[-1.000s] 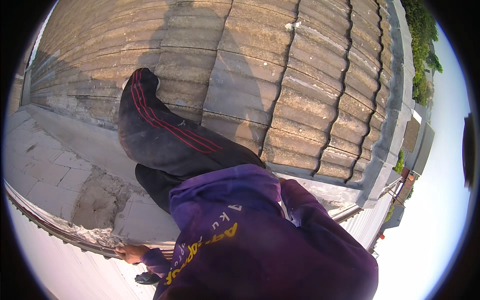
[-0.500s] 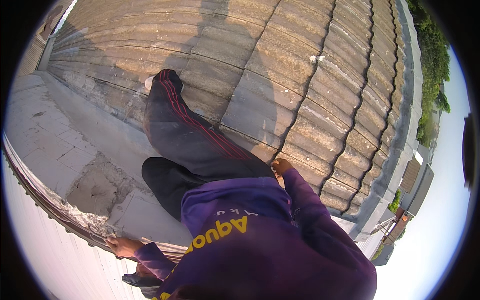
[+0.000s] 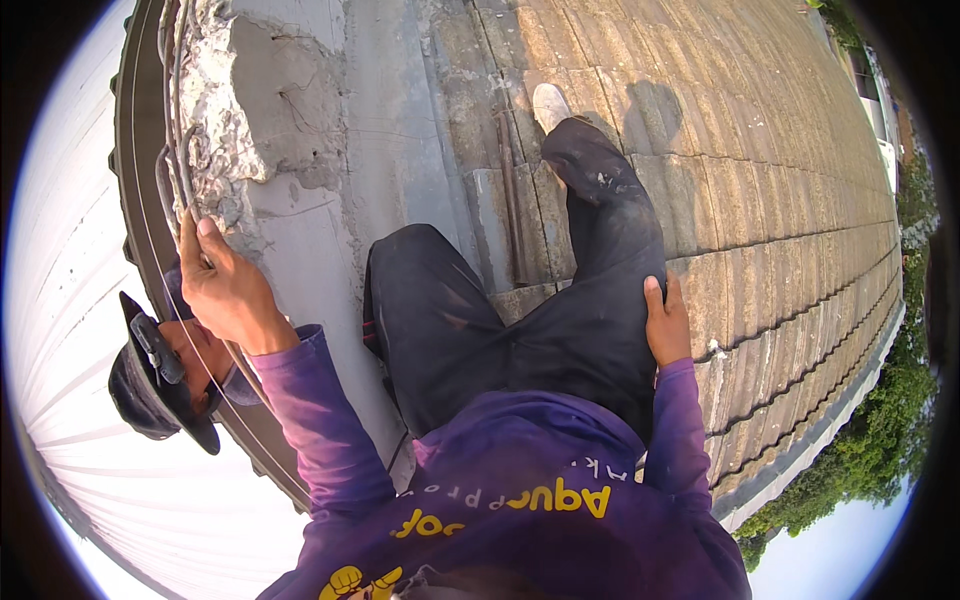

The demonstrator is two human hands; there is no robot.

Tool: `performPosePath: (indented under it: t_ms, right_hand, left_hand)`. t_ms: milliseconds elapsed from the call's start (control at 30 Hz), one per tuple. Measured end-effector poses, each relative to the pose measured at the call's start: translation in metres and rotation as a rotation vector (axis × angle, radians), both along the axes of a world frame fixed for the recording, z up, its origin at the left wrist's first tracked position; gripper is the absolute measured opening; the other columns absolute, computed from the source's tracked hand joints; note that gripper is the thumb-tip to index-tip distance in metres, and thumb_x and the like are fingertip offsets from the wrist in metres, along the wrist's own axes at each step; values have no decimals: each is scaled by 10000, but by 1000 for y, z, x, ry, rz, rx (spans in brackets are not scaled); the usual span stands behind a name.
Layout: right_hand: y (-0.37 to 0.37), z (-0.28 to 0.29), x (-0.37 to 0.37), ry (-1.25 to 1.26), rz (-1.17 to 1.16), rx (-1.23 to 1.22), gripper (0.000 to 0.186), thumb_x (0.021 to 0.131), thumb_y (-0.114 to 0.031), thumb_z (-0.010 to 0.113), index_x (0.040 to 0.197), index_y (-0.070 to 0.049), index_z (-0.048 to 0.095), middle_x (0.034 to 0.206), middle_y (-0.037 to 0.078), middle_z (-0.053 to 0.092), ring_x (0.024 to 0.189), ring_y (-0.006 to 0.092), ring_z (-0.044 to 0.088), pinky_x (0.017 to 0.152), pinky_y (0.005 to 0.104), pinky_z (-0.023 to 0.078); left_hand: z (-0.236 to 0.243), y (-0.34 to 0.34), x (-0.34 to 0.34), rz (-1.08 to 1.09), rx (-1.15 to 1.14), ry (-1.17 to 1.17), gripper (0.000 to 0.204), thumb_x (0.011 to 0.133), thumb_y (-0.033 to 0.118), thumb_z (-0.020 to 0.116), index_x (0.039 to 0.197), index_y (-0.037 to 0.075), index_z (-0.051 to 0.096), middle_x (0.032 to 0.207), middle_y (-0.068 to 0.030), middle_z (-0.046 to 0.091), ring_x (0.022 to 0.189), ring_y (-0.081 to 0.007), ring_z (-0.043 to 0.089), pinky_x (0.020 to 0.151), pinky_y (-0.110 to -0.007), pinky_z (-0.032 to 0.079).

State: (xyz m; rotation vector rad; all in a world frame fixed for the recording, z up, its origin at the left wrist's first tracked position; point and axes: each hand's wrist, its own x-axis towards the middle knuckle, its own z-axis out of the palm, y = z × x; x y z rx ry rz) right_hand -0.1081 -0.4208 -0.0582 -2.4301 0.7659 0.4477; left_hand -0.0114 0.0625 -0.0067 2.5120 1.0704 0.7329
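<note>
My left hand is at the wall's outer edge, its thumb and fingers closed round thin grey-brown cables that run along the edge. The far side of its grip is hidden. My right hand lies with fingers stretched along my dark trouser leg, holding nothing. One knee is bent over the grey ledge, while the other leg extends onto the tiled roof. A pale shoe rests on those tiles.
A person in a black hat is just past the edge, below my left hand. Rough broken mortar borders a cement patch. A rusty rod lies on the tiles. White corrugated sheeting lies beyond the edge; trees stand right.
The view has swung, bringing the ledge and cables forward. My left hand has moved along the edge onto the cables. My right hand has gone from beside my hip to my leg.
</note>
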Motion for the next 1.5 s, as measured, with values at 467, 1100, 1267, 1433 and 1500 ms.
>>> performPosePath:
  t_ms: [467, 1100, 1267, 1433, 1500]
  right_hand:
    - [133, -96, 63, 169, 528, 17, 438, 1019, -219, 640, 1390, 10, 600, 1350, 243, 673, 1272, 433, 633, 1093, 499, 493]
    - [276, -287, -23, 477, 849, 34, 471, 1040, -408, 623, 1288, -34, 479, 1239, 275, 688, 1164, 485, 685, 1014, 578, 538]
    - [267, -281, -6, 552, 810, 45, 425, 1052, -363, 554, 1294, -23, 476, 1233, 295, 696, 1169, 490, 682, 1006, 575, 539]
    - [246, -253, 18, 547, 646, 106, 444, 1008, -320, 585, 1302, 11, 549, 1230, 320, 701, 1174, 494, 674, 1047, 553, 521]
    - [228, -245, 29, 561, 750, 143, 452, 1001, -328, 588, 1296, 15, 598, 1249, 314, 700, 1212, 469, 665, 1056, 553, 516]
  left_hand:
    - [-5, 6, -7, 101, 41, 85, 353, 1006, 398, 728, 1222, 137, 829, 840, -58, 802, 665, -117, 698, 615, -318, 525]
    - [0, -11, 1, 137, 49, 10, 346, 1021, 408, 703, 1245, 166, 806, 930, -123, 814, 816, -282, 794, 746, -401, 598]
    - [12, -16, 4, 163, -88, 52, 326, 1036, 368, 690, 1260, 156, 794, 953, -145, 806, 802, -301, 776, 727, -413, 575]
    - [11, -17, 4, 186, -60, 75, 305, 1041, 376, 684, 1294, 234, 780, 929, -150, 793, 775, -339, 758, 677, -430, 553]
    - [15, -18, 6, 189, -94, 75, 306, 1046, 375, 677, 1302, 239, 775, 932, -149, 794, 786, -343, 761, 676, -434, 557]
